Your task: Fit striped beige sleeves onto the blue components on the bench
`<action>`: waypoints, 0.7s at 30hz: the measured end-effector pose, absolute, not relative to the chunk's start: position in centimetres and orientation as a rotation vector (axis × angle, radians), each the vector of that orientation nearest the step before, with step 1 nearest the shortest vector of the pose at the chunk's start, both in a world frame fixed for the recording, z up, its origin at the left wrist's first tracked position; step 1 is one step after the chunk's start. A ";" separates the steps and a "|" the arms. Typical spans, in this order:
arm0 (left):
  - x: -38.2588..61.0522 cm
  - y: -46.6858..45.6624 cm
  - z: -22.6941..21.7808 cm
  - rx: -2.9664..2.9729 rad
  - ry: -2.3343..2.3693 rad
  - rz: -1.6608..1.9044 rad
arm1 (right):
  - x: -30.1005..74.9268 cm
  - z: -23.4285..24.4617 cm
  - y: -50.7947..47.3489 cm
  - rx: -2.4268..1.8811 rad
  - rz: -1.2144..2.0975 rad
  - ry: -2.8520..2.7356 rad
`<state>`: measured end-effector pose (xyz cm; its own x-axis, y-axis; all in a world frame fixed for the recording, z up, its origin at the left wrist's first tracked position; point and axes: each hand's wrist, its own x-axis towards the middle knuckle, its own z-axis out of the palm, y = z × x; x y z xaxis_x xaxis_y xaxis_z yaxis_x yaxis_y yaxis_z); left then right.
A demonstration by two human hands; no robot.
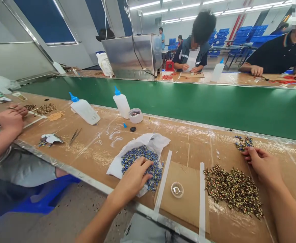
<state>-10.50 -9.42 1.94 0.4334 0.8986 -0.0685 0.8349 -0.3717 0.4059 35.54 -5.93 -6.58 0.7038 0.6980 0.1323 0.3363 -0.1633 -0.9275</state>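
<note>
My left hand (135, 177) rests on a pile of small blue parts (140, 157) lying on a white plastic bag (153, 141), fingers curled down into the pile. My right hand (261, 163) lies on the cardboard-covered bench, fingers bent, just right of a large heap of dark striped parts (232, 189) and below a small cluster of blue parts (243, 142). What either hand holds is hidden. Between my hands sits a brown board (186, 199) with two white strips and a small clear dish (177, 189).
Two white glue bottles (85, 109) with blue caps, a small white cup (136, 115) and tweezers (75, 135) lie further left. A co-worker's hands (11, 118) work at the far left. A green conveyor belt (188, 101) runs behind the bench; other people sit across it.
</note>
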 end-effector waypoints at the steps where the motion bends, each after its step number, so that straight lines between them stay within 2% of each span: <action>1: -10.3 -9.3 1.6 2.319 1.483 0.239 | 35.7 -6.5 -6.0 -1.759 0.452 -0.817; 5: -9.5 -7.9 1.2 2.344 1.479 0.270 | 36.2 -6.4 -6.2 -1.757 0.598 -0.764; 12: -9.4 -6.2 1.7 2.352 1.491 0.408 | 36.9 -6.7 -6.2 -1.734 0.645 -0.697; 18: -7.9 -5.9 2.7 2.470 1.415 0.322 | 37.0 -6.9 -6.3 -1.717 0.627 -0.714; 21: -6.2 -5.7 2.5 2.663 1.196 0.104 | 36.8 -6.8 -6.4 -1.715 0.622 -0.726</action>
